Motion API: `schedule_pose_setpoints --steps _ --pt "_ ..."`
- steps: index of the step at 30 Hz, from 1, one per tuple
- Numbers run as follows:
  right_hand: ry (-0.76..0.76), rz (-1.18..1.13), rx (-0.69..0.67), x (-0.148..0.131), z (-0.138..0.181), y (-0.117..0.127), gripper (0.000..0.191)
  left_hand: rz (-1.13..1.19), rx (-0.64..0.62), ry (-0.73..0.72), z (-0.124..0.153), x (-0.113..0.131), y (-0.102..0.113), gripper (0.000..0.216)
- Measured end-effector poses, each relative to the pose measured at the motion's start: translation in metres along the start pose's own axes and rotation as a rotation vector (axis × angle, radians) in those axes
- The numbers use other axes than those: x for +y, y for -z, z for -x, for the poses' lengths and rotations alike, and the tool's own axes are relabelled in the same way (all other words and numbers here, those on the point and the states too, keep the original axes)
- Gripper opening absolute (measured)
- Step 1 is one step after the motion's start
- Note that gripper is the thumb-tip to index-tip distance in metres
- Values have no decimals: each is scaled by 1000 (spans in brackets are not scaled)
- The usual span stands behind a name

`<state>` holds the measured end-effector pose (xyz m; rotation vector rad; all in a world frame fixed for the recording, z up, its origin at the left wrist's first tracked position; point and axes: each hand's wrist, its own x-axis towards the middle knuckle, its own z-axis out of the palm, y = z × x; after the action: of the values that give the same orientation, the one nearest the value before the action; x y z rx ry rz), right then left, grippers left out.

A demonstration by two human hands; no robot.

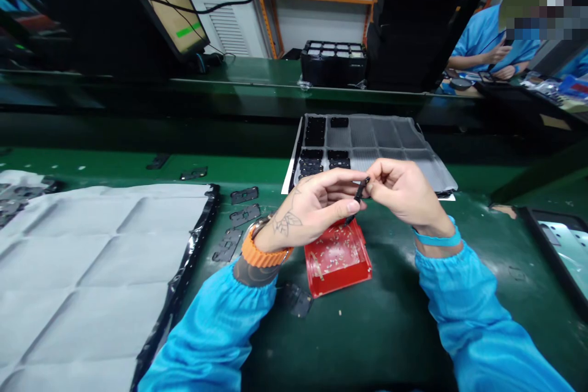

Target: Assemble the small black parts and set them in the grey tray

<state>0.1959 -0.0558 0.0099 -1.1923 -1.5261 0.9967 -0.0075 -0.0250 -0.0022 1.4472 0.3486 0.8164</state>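
Observation:
Between the thumb and fingers of my left hand (316,199) is a thin black plastic part (357,201), held on edge and tilted. The fingers of my right hand (407,193) are pinched at the part's upper end; whether they grip the part or a tiny piece is too small to tell. Below my hands sits a red bin (340,285) with many tiny light pieces scattered inside. Several flat black plastic parts with cut-outs lie left of the bin, among them one part (245,195) and another part (297,301) near my left sleeve.
Behind my hands lies a divided tray (390,135) with black parts in its left compartments. A larger tray under white sheeting (101,257) fills the left side. A monitor (169,6) and a black box (333,64) stand at the back. At the far right a person in blue (482,37) works.

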Motion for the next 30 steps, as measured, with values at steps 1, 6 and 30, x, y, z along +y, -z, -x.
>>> schedule_pose_setpoints --steps 1,6,30 --pt "1 10 -7 0 0 1 13 8 -5 9 0 -1 0 40" --pt "-4 58 -44 5 -4 7 19 66 -37 94 -4 -8 4 47" --pt "-164 754 90 178 -289 21 38 -676 207 181 -16 -33 57 43"
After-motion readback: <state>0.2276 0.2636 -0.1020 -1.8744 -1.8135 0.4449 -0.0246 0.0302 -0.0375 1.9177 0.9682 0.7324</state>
